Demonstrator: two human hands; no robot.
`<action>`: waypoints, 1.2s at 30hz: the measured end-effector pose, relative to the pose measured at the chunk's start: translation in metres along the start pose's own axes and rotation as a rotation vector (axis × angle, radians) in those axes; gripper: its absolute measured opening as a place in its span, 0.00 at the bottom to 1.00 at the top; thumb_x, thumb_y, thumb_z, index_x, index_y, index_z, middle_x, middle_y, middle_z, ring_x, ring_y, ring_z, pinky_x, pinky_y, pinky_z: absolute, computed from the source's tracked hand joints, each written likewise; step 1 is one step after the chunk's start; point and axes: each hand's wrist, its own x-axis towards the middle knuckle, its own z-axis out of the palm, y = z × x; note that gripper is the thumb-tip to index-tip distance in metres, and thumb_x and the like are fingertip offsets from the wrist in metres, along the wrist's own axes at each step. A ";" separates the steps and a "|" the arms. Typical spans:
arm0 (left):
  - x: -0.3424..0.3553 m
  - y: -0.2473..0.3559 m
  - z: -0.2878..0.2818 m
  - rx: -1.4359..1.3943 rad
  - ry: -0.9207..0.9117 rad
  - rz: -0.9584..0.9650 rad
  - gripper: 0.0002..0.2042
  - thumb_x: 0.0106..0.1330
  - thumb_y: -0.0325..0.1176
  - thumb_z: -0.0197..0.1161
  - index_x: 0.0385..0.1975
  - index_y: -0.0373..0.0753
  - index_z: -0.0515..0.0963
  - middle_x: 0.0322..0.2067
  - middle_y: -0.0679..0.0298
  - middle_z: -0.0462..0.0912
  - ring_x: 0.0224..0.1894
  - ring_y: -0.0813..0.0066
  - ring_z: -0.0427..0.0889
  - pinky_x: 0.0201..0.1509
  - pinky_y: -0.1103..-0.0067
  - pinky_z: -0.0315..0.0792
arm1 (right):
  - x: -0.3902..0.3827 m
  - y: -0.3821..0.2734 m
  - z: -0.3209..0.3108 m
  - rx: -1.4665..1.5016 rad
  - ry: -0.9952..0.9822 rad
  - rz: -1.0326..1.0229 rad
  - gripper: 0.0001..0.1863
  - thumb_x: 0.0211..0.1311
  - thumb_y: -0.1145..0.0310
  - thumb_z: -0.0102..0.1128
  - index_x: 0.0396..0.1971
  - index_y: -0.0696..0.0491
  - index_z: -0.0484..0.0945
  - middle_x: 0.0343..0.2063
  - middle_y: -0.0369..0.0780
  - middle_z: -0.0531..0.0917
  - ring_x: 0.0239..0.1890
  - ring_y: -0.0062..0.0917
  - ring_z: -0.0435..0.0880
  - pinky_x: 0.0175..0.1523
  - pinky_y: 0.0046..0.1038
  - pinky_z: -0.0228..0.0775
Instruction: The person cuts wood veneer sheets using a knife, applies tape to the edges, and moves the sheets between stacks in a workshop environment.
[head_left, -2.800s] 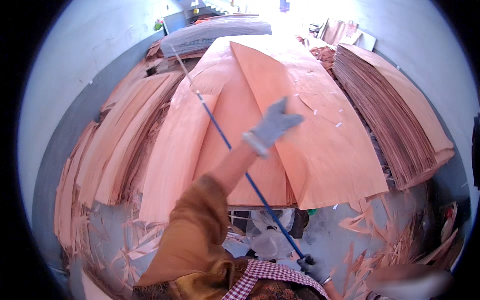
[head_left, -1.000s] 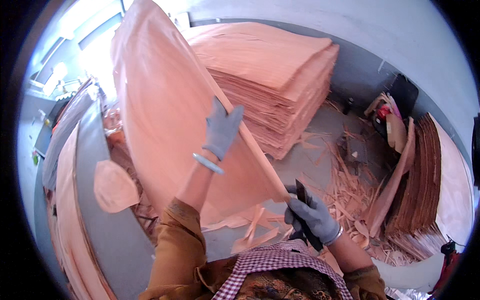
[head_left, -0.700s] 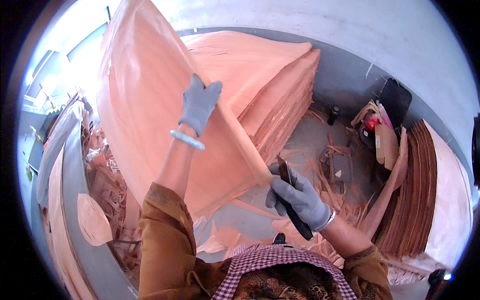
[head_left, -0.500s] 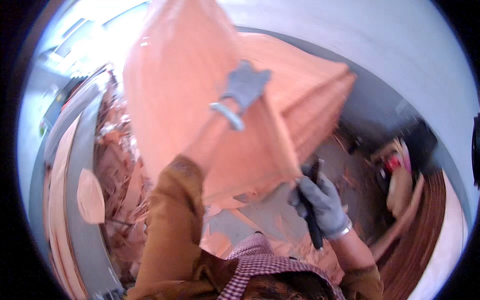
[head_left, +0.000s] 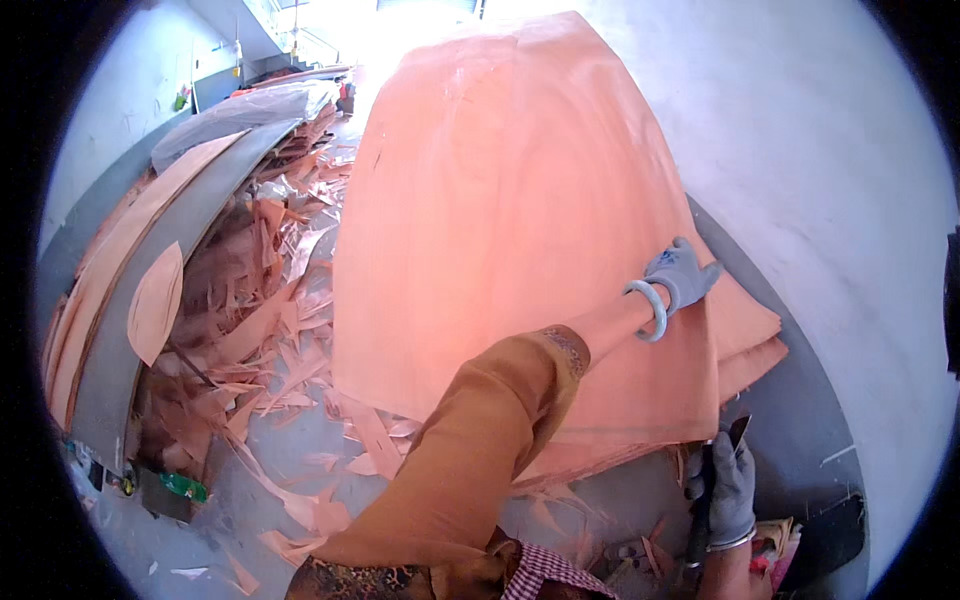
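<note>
A large stack of thin orange-pink wood veneer sheets [head_left: 480, 250] fills the middle. My left hand [head_left: 683, 275], in a grey glove with a pale bangle above the wrist, lies near the right edge of the top sheet with its fingers spread. Below the stack's near right corner is my right hand [head_left: 733, 490], also gloved, closed around a dark-handled knife [head_left: 702, 515]. The blade points up beside the fingers, close to the sheet corners. Several lower sheet corners [head_left: 750, 345] stick out to the right of the top sheet.
Torn veneer scraps [head_left: 270, 340] litter the floor left of the stack. Further left, long boards [head_left: 165, 280] carry a loose oval veneer piece [head_left: 156, 305]. A green bottle [head_left: 183, 487] lies at lower left. A dark container [head_left: 830, 545] stands at lower right, near the pale wall [head_left: 830, 170].
The top sheet, raised and slanting before, now lies down over the stack. My left hand has moved to its right edge. The view has turned; my right hand still holds the knife.
</note>
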 end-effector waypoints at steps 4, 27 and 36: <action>0.035 -0.026 0.009 0.053 -0.109 0.158 0.28 0.61 0.53 0.51 0.44 0.29 0.68 0.38 0.48 0.78 0.42 0.52 0.78 0.48 0.68 0.70 | 0.107 0.020 -0.051 -0.167 0.041 -0.256 0.15 0.64 0.58 0.51 0.42 0.54 0.70 0.17 0.30 0.72 0.13 0.12 0.66 0.18 0.13 0.57; -0.256 -0.187 -0.009 -0.205 1.042 -0.878 0.16 0.60 0.47 0.56 0.34 0.39 0.75 0.25 0.60 0.80 0.25 0.64 0.79 0.26 0.71 0.72 | 0.430 0.204 -0.320 -0.374 -0.237 0.041 0.24 0.63 0.61 0.52 0.58 0.50 0.63 0.11 0.30 0.66 0.10 0.12 0.63 0.12 0.16 0.55; -0.222 -0.267 -0.016 -1.487 1.162 -0.547 0.12 0.59 0.45 0.59 0.32 0.43 0.74 0.22 0.64 0.79 0.18 0.70 0.76 0.16 0.79 0.70 | 0.430 0.183 -0.302 -0.331 -0.333 0.081 0.14 0.61 0.57 0.54 0.32 0.52 0.67 0.12 0.38 0.74 0.08 0.18 0.68 0.12 0.19 0.59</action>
